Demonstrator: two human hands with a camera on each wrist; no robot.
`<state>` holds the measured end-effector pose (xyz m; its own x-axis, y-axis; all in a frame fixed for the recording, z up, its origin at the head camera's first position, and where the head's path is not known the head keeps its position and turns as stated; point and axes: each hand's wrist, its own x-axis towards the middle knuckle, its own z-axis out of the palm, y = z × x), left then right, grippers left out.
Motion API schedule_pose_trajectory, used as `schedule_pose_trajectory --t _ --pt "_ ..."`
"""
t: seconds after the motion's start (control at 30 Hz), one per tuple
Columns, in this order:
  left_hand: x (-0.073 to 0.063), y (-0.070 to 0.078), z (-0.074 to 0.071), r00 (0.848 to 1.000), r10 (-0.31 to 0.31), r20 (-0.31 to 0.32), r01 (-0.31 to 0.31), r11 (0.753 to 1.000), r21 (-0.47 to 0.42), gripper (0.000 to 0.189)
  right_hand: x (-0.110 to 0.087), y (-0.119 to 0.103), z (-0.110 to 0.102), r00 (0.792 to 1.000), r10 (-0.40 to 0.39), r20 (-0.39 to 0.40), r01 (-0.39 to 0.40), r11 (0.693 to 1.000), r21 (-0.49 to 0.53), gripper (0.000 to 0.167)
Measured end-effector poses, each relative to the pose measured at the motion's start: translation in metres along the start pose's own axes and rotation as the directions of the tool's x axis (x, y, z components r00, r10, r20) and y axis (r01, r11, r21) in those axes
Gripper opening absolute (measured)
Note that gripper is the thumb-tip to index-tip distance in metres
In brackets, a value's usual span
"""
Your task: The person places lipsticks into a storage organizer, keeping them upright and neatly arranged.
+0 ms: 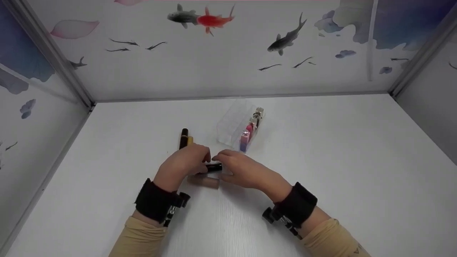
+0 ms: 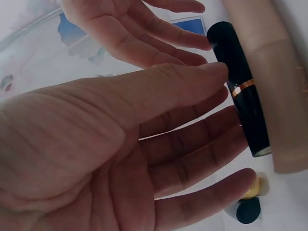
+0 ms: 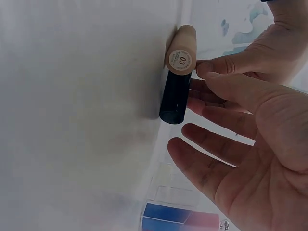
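Note:
A black lipstick tube with a gold band lies under my fingers, alongside a beige cosmetic tube. My left hand has its thumb and bent fingertips at the black tube, holding it lightly. On the other side my right hand hovers by the tube's end, fingers loosely extended around nothing. The right wrist view shows a round "03" label on the end of the beige tube, with the black tube right against it. In the head view, my left fingers hide part of the black tube.
Behind my right hand stands a clear plastic organizer, with several lipsticks along its right side. Another black tube and a yellow tube lie beyond my left hand. Printed panels border the white table.

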<state>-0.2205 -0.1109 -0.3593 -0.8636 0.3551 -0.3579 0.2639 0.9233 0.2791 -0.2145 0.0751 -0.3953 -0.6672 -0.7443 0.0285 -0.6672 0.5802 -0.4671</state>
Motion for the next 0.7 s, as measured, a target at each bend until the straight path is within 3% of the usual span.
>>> schedule_pose_trajectory --t 0.4,0.7 --pt "0.0019 -0.0053 0.0074 0.998 0.028 -0.058 -0.031 0.998 -0.05 0.015 0.0029 -0.0022 0.0067 0.998 0.019 0.056 -0.02 1.0 0.003 0.041" --pt "0.0033 -0.0037 0.0024 0.996 0.076 -0.046 -0.077 0.997 -0.024 0.021 0.0018 0.0007 0.0042 1.0 0.0 0.007 0.0 1.0 0.003 0.038"
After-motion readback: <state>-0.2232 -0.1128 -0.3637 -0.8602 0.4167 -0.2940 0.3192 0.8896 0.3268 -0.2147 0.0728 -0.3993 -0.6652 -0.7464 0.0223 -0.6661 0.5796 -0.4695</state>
